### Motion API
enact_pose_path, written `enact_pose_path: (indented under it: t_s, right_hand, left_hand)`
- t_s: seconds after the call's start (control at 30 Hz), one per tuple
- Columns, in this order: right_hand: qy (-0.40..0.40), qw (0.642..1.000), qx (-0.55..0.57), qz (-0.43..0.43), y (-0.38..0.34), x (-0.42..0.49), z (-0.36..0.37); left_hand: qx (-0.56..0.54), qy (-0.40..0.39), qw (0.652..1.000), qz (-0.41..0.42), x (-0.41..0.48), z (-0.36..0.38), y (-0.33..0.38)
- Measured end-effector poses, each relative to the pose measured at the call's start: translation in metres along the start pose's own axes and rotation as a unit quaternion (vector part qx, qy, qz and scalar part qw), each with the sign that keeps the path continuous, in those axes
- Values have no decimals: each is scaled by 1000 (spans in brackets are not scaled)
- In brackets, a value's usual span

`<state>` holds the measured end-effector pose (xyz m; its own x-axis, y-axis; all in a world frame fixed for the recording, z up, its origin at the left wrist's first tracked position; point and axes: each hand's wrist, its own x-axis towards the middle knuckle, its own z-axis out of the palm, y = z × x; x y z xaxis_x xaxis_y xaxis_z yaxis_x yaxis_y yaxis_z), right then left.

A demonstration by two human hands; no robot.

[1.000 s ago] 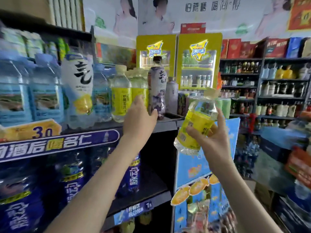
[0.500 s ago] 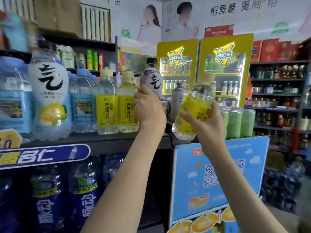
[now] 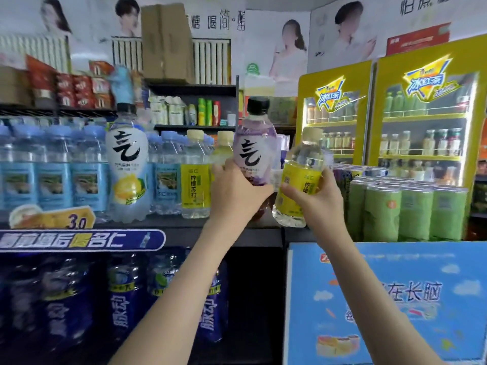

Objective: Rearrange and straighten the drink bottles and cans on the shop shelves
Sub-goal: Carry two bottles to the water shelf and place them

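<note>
My left hand (image 3: 237, 193) grips the lower half of a purple-labelled bottle with a black cap (image 3: 254, 135), upright at the right end of the dark shelf (image 3: 184, 225). Just to its right, my right hand (image 3: 316, 204) holds a yellow-labelled lemon soda bottle (image 3: 303, 175), tilted slightly right and raised off the shelf. On the shelf stand two more yellow-labelled bottles (image 3: 195, 177), a white lemon bottle with a black cap (image 3: 127, 167) and several blue-labelled water bottles (image 3: 52, 175).
Dark blue bottles (image 3: 123, 299) fill the lower shelf. Packs of green cans (image 3: 411, 209) sit on a blue carton (image 3: 382, 299) at the right. Two yellow fridges (image 3: 427, 114) stand behind them. Cardboard boxes (image 3: 166, 40) top the back shelving.
The view has swung left and upward. My left hand stays on the purple bottle, which now stands higher in view. My right hand has brought the yellow bottle closer beside it and more upright.
</note>
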<state>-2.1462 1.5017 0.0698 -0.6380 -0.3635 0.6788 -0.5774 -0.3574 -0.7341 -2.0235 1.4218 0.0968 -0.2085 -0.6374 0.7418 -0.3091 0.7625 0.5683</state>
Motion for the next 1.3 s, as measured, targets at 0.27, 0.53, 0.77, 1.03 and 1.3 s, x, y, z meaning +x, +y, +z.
enact_pose_path:
  t_s: [0.27,0.53,0.77,1.03,1.3]
  right_hand:
    - [-78,992,-97,11,6,25,43]
    - [-138,981,-129,43,12,37,63]
    - [-168,969,-174,41,1,27,73]
    - [-188,979,-36,-66,-47,-106,68]
    - [-500,858,63,100,-23,-236,144]
  left_hand:
    - [-144,-73,985,-60,-6,-74,-21]
    - [-210,-103,964,-124,-22,-90,-32]
    - [-241,-126,946,-177,-47,-97,-38]
    - [-209,-121,941,-239,-115,-136,-81]
    - [-110,-138,933,-315,-208,-190,-165]
